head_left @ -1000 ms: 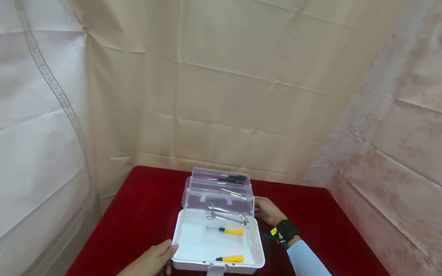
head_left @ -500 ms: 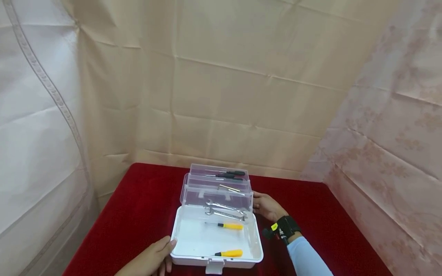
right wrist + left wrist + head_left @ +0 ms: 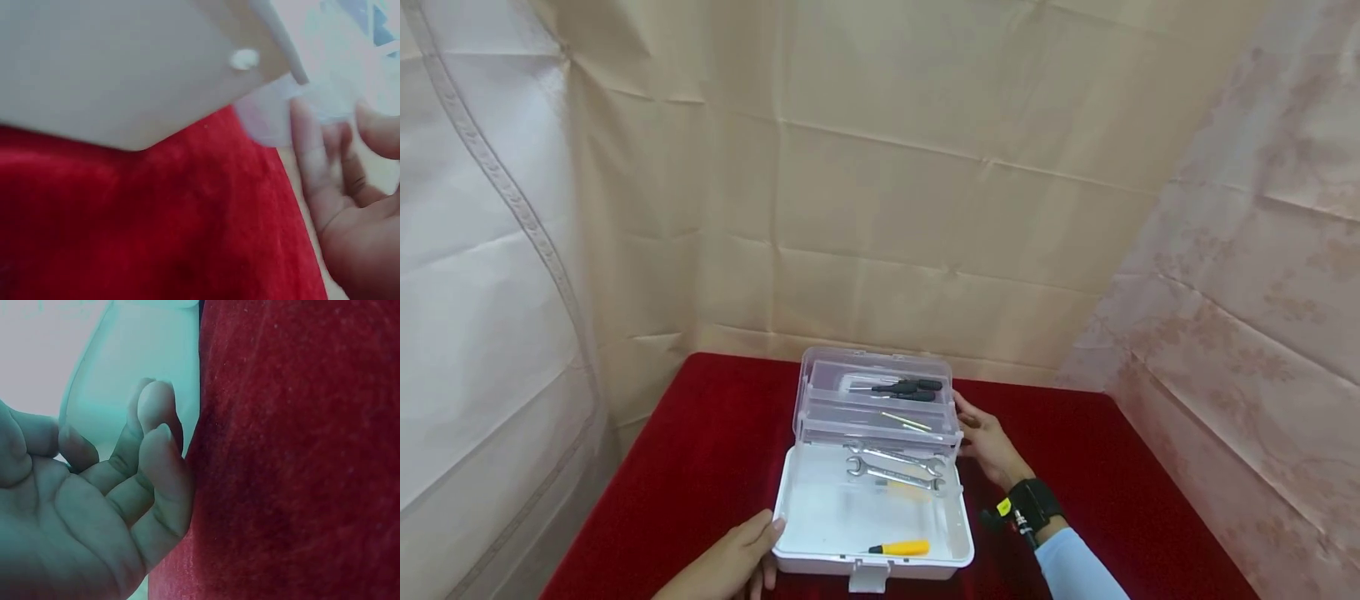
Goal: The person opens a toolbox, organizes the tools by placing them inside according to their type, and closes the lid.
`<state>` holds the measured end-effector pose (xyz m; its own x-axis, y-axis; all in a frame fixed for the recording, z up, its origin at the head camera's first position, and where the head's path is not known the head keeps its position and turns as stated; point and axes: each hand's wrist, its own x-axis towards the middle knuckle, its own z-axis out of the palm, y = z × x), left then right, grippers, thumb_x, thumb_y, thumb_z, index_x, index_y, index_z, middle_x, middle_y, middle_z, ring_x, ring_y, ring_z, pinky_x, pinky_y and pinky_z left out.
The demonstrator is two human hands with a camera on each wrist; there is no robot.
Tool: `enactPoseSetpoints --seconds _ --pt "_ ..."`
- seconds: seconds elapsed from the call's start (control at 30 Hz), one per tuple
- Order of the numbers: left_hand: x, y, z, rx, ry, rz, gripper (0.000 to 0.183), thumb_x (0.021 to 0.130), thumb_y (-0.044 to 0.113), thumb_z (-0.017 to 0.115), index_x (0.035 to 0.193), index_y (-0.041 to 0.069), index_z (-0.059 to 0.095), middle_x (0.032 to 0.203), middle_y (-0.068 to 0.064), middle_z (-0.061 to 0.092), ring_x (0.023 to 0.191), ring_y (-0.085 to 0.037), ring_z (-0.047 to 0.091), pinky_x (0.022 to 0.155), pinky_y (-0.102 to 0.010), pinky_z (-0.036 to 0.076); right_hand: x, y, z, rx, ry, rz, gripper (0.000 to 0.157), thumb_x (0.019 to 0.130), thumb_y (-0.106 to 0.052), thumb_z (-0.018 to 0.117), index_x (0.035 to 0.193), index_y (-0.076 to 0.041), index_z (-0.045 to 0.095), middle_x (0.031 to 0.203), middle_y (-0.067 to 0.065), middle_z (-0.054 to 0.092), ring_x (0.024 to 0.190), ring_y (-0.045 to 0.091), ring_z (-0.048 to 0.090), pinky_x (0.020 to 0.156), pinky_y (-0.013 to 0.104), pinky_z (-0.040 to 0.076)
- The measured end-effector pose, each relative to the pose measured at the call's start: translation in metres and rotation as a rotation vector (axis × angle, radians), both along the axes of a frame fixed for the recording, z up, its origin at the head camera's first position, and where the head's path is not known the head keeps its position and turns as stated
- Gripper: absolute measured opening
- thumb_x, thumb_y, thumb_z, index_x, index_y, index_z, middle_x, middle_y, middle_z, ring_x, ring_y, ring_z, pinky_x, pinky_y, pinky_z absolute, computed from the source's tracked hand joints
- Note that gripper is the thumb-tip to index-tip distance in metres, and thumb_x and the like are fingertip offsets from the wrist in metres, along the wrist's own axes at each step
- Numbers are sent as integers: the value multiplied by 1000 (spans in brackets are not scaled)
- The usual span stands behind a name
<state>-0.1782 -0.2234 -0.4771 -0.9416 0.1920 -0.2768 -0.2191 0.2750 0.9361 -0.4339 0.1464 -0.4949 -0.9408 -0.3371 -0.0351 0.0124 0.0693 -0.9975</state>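
Note:
A white toolbox [image 3: 835, 557] stands with its clear lid [image 3: 807, 375] raised and its clear trays [image 3: 831, 426] spread in tiers. My left hand [image 3: 730, 557] grips the box's front left corner, thumb on the rim; curled fingers [image 3: 164, 462] lie along the white wall. My right hand [image 3: 994, 450] pinches the right edge of the clear trays. Two wrenches [image 3: 897, 477] lie in the lowest tray, a brassy L-shaped key [image 3: 906, 421] above, and several black-handled screwdrivers [image 3: 919, 385] in the top one. A yellow-handled screwdriver [image 3: 906, 547] lies in the box; another yellow handle [image 3: 910, 491] shows faintly through the tray.
The box stands on a red cloth-covered table [image 3: 700, 433]. A beige curtain [image 3: 880, 208] hangs behind the table, with pale cloth at both sides. A latch [image 3: 869, 577] hangs at the box's front.
The trays have folded forward and closer together, so the lowest now overlaps one yellow screwdriver. The lid shows behind them. My right hand has risen slightly with them; my left stays on the corner.

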Motion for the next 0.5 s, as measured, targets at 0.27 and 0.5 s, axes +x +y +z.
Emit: enactPoseSetpoints --seconds 0.27,0.5 --pt "-2 -8 -3 2 24 16 40 109 41 47 94 5 54 72 -9 62 53 -18 54 45 -26 41 14 5 8 110 225 -15 61 98 -19 73 152 -34 50 118 15 69 113 31 67 104 53 48" --pt "-6 -10 -3 48 47 -16 35 109 38 50 95 5 50 74 -9 62 53 -17 54 45 -23 41 27 10 3 134 273 -111 28 95 -19 77 123 -17 75 112 6 75 105 28 70 99 46 53"
